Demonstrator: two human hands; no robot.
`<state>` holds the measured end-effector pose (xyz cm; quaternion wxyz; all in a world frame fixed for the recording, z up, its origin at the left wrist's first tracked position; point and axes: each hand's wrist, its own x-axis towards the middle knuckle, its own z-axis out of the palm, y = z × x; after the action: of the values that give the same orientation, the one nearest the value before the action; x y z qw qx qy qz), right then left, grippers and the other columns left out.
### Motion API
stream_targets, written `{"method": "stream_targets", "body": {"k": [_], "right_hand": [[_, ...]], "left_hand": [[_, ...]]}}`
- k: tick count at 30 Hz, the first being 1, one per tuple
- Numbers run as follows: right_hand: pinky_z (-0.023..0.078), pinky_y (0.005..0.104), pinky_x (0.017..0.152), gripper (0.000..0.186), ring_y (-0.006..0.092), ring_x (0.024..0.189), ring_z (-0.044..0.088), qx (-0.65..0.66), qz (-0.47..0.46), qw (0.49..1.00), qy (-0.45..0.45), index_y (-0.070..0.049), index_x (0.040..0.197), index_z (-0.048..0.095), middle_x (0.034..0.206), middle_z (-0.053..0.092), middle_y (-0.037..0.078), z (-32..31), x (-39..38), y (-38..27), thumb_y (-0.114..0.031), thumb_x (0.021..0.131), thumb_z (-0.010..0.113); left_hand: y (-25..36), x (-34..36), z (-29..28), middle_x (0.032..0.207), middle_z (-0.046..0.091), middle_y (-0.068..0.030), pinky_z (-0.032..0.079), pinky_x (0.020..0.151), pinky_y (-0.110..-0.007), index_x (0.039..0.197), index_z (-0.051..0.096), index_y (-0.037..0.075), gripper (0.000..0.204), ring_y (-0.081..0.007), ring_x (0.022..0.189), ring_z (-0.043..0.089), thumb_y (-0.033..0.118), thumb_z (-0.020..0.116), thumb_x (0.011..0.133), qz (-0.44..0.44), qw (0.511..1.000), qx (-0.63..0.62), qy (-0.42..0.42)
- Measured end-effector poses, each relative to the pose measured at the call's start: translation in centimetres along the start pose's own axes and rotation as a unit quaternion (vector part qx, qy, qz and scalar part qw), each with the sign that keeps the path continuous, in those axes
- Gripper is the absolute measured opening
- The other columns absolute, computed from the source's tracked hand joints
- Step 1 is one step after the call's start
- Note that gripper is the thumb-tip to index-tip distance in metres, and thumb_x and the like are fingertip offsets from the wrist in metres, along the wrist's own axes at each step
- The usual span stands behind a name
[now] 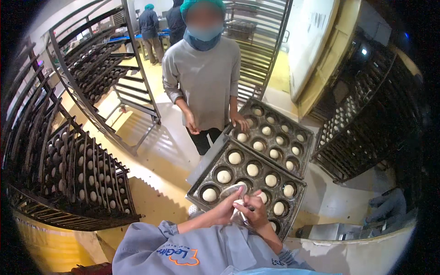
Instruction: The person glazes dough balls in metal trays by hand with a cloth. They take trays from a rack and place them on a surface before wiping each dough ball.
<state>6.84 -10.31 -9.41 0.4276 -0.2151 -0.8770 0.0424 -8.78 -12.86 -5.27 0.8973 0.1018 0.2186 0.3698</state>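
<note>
Both of my hands are raised over the near edge of a dark baking tray (195, 200) with round hollows. A pale, flat, round piece (229, 190) rests at the fingers of my left hand (221, 211), which is closed on it; whether it is flattened dough cannot be told. Close beside it, my right hand (256, 213) has its fingers bent around a small white, thin item (239, 208), too small to name. Pale dough balls sit in the hollows, such as this dough ball (210, 195) left of my hands and another dough ball (278, 208) to their right.
A second tray (308, 137) of dough balls adjoins the first on its far side. Across from me stands a person (201, 78), one hand at that tray's edge. Tall racks (46, 215) with loaded trays stand left, another rack (362, 119) right. More people (149, 27) are far back.
</note>
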Motion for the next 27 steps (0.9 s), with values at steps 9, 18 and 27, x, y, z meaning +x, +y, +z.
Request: {"method": "stream_targets", "body": {"k": [9, 18, 27], "right_hand": [[0.05, 0.0373, 0.073, 0.039, 0.0294, 0.086, 0.06, 0.186, 0.146, 0.969, 0.069, -0.012, 0.102, 0.058, 0.097, 0.057, 0.011, 3.1, 0.2, 0.4, -0.01, 0.067, 0.074], [0.047, 0.0237, 0.065, 0.023, 0.0085, 0.077, 0.055, 0.38, 0.367, 0.829, 0.186, -0.007, 0.094, 0.055, 0.087, 0.059, 0.002, 3.3, 2.2, 1.1, -0.009, 0.075, 0.068], [0.046, 0.0282, 0.076, 0.027, 0.014, 0.085, 0.058, 0.398, 0.319, 0.855, 0.097, -0.005, 0.1, 0.058, 0.092, 0.062, 0.005, 3.6, 2.7, 0.2, -0.006, 0.074, 0.067]], "left_hand": [[-1.4, 1.4, -2.5, 0.123, 0.05, 0.0028, 0.037, 0.096, -0.033, 0.138, 0.036, 0.025, 0.057, -0.0119, 0.113, 0.047, 0.057, 0.04, 0.091, 0.08, 0.984, 0.022, 0.155], [1.0, -3.8, -7.7, 0.146, 0.029, -0.0109, 0.026, 0.107, -0.041, 0.146, 0.018, 0.015, 0.07, -0.0261, 0.131, 0.033, 0.059, 0.029, 0.092, -0.092, 0.922, 0.375, -0.015], [2.1, -0.1, -3.1, 0.115, 0.054, -0.0102, 0.047, 0.088, -0.037, 0.129, 0.041, 0.015, 0.045, -0.0224, 0.101, 0.056, 0.045, 0.035, 0.096, 0.244, 0.93, 0.183, 0.203]]}}
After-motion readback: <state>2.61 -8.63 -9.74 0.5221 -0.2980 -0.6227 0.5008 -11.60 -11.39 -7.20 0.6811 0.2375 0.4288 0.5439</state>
